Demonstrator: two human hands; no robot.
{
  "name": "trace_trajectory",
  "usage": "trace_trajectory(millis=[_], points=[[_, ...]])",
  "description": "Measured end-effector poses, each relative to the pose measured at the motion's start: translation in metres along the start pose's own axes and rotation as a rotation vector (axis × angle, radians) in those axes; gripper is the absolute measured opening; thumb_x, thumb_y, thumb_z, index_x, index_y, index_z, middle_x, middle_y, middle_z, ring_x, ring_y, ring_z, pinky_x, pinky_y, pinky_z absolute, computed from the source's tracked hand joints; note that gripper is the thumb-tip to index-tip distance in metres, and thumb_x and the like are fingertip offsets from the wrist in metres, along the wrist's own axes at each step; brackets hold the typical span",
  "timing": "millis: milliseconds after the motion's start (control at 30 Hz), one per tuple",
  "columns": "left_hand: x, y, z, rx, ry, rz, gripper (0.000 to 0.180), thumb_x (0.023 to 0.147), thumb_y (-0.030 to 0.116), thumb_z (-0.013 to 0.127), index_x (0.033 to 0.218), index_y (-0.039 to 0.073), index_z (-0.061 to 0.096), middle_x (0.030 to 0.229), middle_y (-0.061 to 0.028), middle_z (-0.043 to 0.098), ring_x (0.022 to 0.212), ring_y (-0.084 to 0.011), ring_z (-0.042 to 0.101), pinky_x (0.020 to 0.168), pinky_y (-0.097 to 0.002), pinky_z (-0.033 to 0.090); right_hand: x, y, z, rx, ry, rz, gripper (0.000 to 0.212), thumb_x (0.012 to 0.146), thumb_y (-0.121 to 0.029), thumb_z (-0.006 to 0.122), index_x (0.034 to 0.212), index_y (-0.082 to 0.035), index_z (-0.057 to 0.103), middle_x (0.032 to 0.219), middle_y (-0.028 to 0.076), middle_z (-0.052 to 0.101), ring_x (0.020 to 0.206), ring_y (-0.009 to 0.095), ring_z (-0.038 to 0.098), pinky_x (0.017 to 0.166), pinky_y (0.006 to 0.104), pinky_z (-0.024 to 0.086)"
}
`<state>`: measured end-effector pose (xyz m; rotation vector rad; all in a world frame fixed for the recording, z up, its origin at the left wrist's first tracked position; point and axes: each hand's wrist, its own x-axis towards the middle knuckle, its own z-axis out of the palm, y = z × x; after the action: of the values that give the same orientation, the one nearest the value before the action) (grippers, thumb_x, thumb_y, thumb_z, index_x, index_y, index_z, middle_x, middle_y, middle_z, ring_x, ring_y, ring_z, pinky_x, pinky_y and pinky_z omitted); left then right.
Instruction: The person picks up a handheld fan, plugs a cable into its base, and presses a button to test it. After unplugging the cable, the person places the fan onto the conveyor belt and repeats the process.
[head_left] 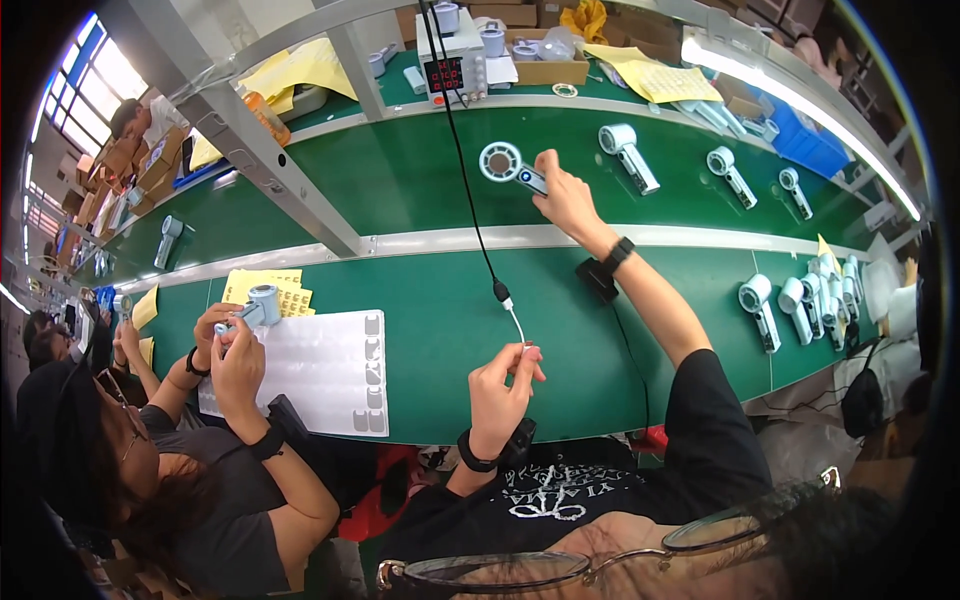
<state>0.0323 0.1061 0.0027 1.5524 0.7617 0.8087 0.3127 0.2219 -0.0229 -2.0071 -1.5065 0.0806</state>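
Note:
Out over the far green strip, my right hand point(570, 203) is closed on the handle of a pale blue handheld fan point(500, 162), whose round grille head points left. Closer to my body, my left hand point(503, 393) pinches the lower end of a short white cable point(518, 325). That cable joins a black connector point(502, 290) on a black cord point(462, 160) hanging from above. The cable's tip is hidden by my fingers. More handheld fans, one of them a pale blue fan point(628, 158), lie spaced along the strip to the right of my right hand.
Several fans point(765, 312) crowd the right end of the green table point(440, 370). At left, a co-worker's hands point(235, 365) hold another fan point(262, 305) above a white sticker sheet point(320, 370). A power supply point(452, 65) stands on the back shelf beside a blue bin point(800, 140). A metal post point(290, 190) rises left.

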Motion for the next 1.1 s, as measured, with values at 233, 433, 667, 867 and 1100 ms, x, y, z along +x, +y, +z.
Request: trace_trajectory(millis=[233, 433, 667, 867, 1100], points=[[-0.005, 0.005, 0.02, 0.006, -0.073, 0.102, 0.016, 0.095, 0.008, 0.056, 0.086, -0.003, 0.062, 0.061, -0.0049, 0.061, 0.049, -0.007, 0.052, 0.045, -0.022, 0.039, -0.104, -0.056, -0.076, 0.886, -0.238, 0.232, 0.053, 0.088, -0.01, 0.051, 0.138, -0.004, 0.034, 0.113, 0.012, 0.057, 0.095, 0.019, 0.059, 0.079, 0.0354, 0.052], [-0.01, 0.011, 0.034, 0.051, -0.13, 0.177, 0.013, 0.094, 0.007, 0.057, 0.087, -0.003, 0.061, 0.06, -0.0056, 0.058, 0.05, -0.0091, 0.054, 0.046, -0.0245, 0.039, -0.159, -0.091, -0.09, 1.411, -0.19, 0.319, 0.048, 0.092, -0.02, 0.043, 0.136, -0.001, 0.036, 0.117, 0.012, 0.054, 0.098, 0.02, 0.057, 0.087, 0.0362, 0.05], [-0.015, 0.011, 0.041, 0.146, -0.075, 0.245, 0.011, 0.094, 0.006, 0.057, 0.087, -0.002, 0.061, 0.058, -0.0053, 0.056, 0.048, -0.011, 0.053, 0.045, -0.0258, 0.039, -0.175, -0.1, -0.088, 1.634, -0.228, 0.258, 0.046, 0.092, -0.016, 0.037, 0.135, 0.0, 0.035, 0.118, 0.013, 0.051, 0.099, 0.021, 0.056, 0.088, 0.038, 0.05], [-0.018, 0.007, 0.042, 0.168, -0.026, 0.297, 0.009, 0.093, 0.005, 0.058, 0.087, -0.002, 0.061, 0.058, -0.0056, 0.055, 0.047, -0.0116, 0.052, 0.044, -0.0261, 0.038, -0.178, -0.101, -0.082, 1.669, -0.184, 0.334, 0.047, 0.09, -0.024, 0.045, 0.128, 0.002, 0.041, 0.116, 0.013, 0.052, 0.098, 0.022, 0.056, 0.086, 0.0381, 0.052], [-0.018, 0.005, 0.043, 0.176, 0.019, 0.316, 0.008, 0.091, 0.004, 0.06, 0.086, -0.002, 0.062, 0.057, -0.006, 0.054, 0.047, -0.0112, 0.052, 0.044, -0.0259, 0.038, -0.179, -0.1, -0.077, 1.775, -0.206, 0.35, 0.043, 0.092, -0.02, 0.042, 0.13, -0.001, 0.038, 0.117, 0.012, 0.052, 0.1, 0.02, 0.056, 0.088, 0.0381, 0.05]])
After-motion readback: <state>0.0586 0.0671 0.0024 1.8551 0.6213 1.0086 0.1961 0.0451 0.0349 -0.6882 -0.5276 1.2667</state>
